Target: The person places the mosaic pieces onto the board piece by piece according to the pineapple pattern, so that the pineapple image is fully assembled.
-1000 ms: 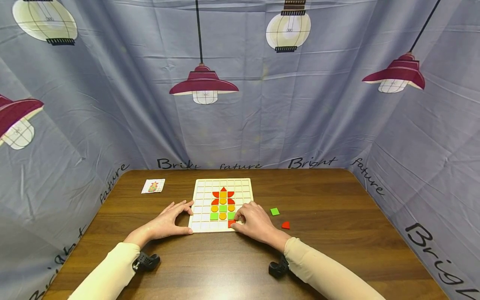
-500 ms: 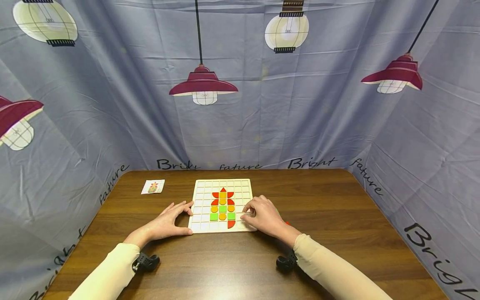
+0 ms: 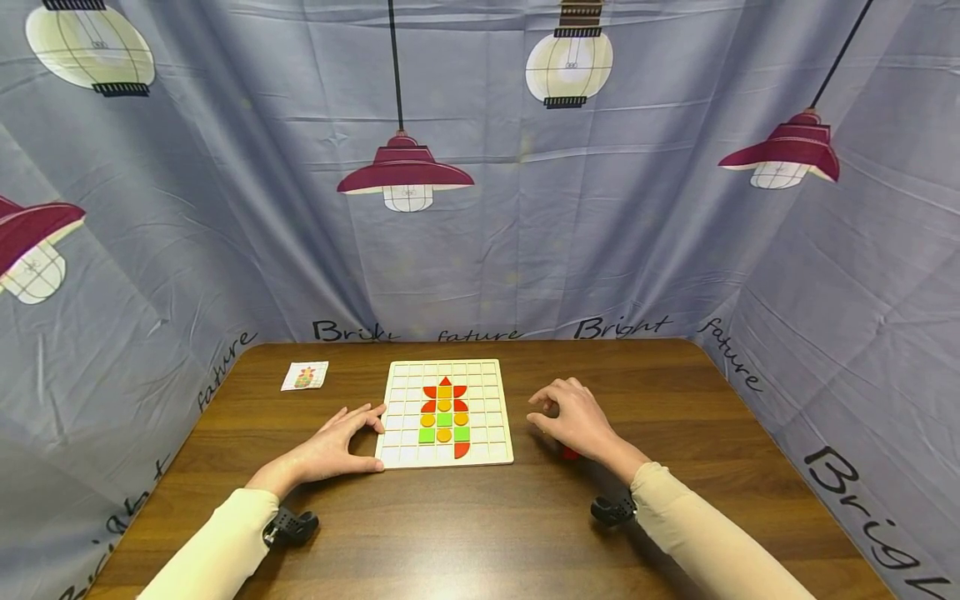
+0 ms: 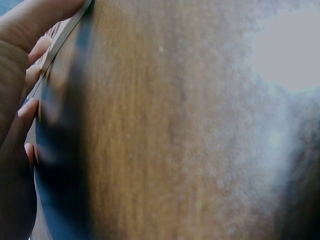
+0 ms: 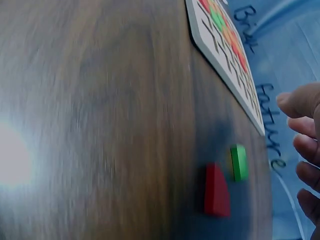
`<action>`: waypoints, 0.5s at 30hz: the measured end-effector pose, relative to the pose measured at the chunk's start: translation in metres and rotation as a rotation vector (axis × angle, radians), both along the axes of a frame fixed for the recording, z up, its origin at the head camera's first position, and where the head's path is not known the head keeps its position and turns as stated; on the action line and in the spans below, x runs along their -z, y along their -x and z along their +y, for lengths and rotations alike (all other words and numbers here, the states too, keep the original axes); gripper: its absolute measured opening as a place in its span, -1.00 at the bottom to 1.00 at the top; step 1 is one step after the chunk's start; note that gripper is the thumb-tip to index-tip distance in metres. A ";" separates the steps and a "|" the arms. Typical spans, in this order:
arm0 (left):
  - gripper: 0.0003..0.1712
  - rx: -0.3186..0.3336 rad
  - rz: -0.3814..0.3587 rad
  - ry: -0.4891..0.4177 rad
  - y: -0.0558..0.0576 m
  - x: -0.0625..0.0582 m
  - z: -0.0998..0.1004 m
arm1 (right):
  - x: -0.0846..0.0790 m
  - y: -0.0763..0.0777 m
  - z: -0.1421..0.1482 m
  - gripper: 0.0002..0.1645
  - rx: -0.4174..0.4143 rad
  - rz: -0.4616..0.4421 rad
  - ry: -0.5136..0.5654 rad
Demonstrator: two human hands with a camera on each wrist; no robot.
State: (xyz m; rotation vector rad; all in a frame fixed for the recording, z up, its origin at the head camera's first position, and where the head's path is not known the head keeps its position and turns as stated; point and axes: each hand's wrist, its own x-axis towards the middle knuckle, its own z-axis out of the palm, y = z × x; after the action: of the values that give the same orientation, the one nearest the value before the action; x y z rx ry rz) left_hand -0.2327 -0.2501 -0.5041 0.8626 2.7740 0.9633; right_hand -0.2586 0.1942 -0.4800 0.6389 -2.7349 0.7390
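Observation:
A cream grid board (image 3: 487, 417) lies on the table, bearing red, orange and green pieces. At its lower right, a red quarter-round tile (image 3: 461, 451) sits under a green square tile (image 3: 462, 434). My left hand (image 3: 330, 446) rests at the board's left side, thumb at the near corner and fingertips touching the edge. Off the board to the right, my right hand (image 3: 577, 421) hovers with loosely bent fingers and holds nothing. Beneath it lie a loose green square tile (image 5: 239, 163) and a loose red quarter-round tile (image 5: 217, 191); the hand hides the green one in the head view.
A small white card (image 3: 304, 376) printed with a similar coloured figure lies at the back left. The brown wooden table (image 3: 442, 533) runs back to a grey-blue curtain (image 3: 480, 275) with printed lamps.
My right hand has let go of the red quarter-round tile at the board's lower right and moved right, over the loose tiles. My left hand has stayed at the board's edge.

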 end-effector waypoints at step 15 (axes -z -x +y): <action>-0.44 -0.001 0.006 0.000 -0.001 0.000 0.000 | 0.014 0.008 0.046 -0.66 -0.071 -0.061 -0.009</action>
State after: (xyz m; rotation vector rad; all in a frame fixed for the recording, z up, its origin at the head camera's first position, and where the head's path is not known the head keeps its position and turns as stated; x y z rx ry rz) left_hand -0.2315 -0.2505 -0.5039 0.8662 2.7797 0.9617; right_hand -0.2666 0.2404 -0.4943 0.7304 -2.7850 0.7746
